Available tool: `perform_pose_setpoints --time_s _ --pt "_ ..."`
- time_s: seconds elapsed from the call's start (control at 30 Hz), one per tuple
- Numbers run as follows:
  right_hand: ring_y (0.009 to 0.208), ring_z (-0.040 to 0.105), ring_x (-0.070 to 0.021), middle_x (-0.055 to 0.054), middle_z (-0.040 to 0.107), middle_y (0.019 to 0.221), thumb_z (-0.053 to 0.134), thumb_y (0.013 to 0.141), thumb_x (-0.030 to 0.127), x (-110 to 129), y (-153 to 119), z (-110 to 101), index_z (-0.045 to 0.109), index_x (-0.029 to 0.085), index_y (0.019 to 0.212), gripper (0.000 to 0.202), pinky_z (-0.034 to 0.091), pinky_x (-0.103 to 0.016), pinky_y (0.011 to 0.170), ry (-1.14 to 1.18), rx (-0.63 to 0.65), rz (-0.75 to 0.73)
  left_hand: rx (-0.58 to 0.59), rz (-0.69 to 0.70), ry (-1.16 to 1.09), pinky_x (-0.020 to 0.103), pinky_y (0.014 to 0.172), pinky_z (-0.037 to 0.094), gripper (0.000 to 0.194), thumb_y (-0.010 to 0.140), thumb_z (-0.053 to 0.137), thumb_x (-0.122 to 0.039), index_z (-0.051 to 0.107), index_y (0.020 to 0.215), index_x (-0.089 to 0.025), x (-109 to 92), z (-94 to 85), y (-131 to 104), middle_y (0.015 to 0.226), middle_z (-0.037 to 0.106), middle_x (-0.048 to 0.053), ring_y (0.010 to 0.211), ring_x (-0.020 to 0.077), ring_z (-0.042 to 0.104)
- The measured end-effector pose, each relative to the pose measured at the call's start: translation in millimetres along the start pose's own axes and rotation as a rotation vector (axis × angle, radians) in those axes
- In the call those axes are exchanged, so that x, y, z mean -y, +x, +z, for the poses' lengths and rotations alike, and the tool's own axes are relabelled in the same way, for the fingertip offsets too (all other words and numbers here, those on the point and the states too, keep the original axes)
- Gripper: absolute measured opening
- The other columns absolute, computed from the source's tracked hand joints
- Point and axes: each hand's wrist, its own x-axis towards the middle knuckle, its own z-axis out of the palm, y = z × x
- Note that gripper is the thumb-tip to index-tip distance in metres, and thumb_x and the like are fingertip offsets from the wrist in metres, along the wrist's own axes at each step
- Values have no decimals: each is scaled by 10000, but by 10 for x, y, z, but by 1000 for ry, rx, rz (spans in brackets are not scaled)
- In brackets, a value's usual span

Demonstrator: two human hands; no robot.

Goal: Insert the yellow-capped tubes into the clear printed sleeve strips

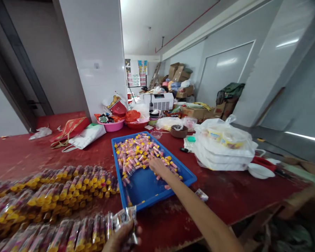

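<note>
A blue tray [136, 187] holds many small pink tubes with yellow caps [139, 148], heaped toward its far side. My right hand [156, 164] reaches into the tray from the right, its fingers down among the tubes; whether they grip one is hidden. At the bottom centre my left hand [122, 238] is closed around small clear and silver packets [124, 218], beside the near row of wrapped tubes. Long rows of clear-wrapped tubes with yellow ends [57, 190] are stacked on the red table [212, 206] to the left.
White plastic bags with packed tubs [223, 147] stand right of the tray, near a white bowl [261, 170]. Behind are a pink basin [111, 125], a red basin [136, 125] and a brown bowl [179, 131]. A small packet [201, 195] lies near the tray's right corner.
</note>
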Motion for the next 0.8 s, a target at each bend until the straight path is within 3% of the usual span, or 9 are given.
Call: perform_pose_setpoints --time_s 0.1,0.2,0.23,0.33,0.4,0.47,0.53,0.8 --pt "916 601 -166 -88 605 1066 487 935 366 43 -243 -150 575 134 1096 296 523 -338 779 209 -113 121 -39 37 -66 167 412 399 266 556 861 -228 694 746 -144 -48 129 -71 669 705 36 497 110 611" --pt "706 586 -142 -102 618 898 232 974 363 194 -796 -249 584 107 1064 445 472 -259 570 440 -156 292 -32 113 -64 169 418 399 321 517 871 -185 695 783 -146 -43 281 -49 661 695 19 501 107 603" --pt "626 559 -130 -84 611 832 227 963 391 277 -1013 -289 589 105 1042 468 436 -246 507 508 -142 339 -48 138 -53 163 397 375 335 499 878 -185 691 774 -148 -25 323 -15 619 674 1 473 95 578" --pt "497 464 -93 -13 555 654 422 884 484 599 -1582 -424 618 122 903 412 360 -218 438 756 -47 471 -87 155 -12 179 428 404 374 474 895 -223 686 772 -140 89 405 100 587 655 -11 458 90 558" --pt "485 426 -77 18 525 606 598 780 494 803 -1805 -484 636 140 857 365 334 -203 442 1025 44 596 -63 142 9 219 507 469 410 462 901 -255 688 790 -133 186 435 152 624 678 10 506 118 596" --pt "507 425 -74 31 521 594 701 692 455 931 -1895 -507 654 154 835 337 335 -197 469 1168 91 664 -11 143 20 252 573 501 426 458 902 -273 689 800 -131 269 463 178 665 697 29 563 146 630" --pt "538 444 -81 28 533 595 715 667 408 971 -1909 -507 664 157 788 284 346 -199 502 1145 102 658 24 145 32 254 575 500 420 459 901 -288 687 783 -127 326 498 187 664 698 33 566 149 632" --pt "503 395 -85 33 474 520 630 660 328 732 -1913 -446 623 154 610 181 293 -213 482 1072 146 640 15 85 121 234 469 451 422 516 870 -398 692 773 -116 388 568 214 588 653 31 460 124 565"
